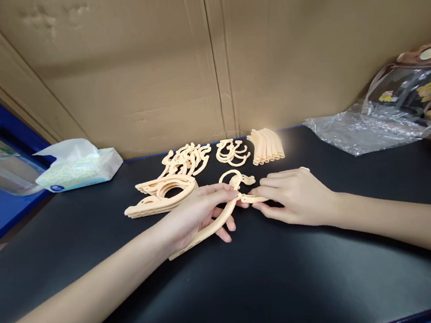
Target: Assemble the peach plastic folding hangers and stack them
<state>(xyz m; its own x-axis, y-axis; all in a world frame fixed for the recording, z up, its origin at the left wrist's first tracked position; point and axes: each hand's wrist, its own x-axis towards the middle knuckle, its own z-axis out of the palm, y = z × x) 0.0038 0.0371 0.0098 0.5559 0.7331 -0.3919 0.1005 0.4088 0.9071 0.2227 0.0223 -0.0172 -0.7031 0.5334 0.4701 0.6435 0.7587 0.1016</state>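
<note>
Your left hand (196,210) is pinching the curved piece (217,227), which is running lengthwise from near left to far right, while your right hand (299,193) is pinching the shorter piece (250,198) at its far right end

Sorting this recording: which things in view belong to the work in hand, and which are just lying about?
Likely part of the work:
long curved beige piece, in the left hand
small beige piece, in the right hand
stacked beige pieces, beside the left hand
curved-piece pile, hook pieces and tube-like pieces, farther back

Apparently just lying about:
tissue pack, left
clear plastic wrap, right
see-through bag, far right
</note>
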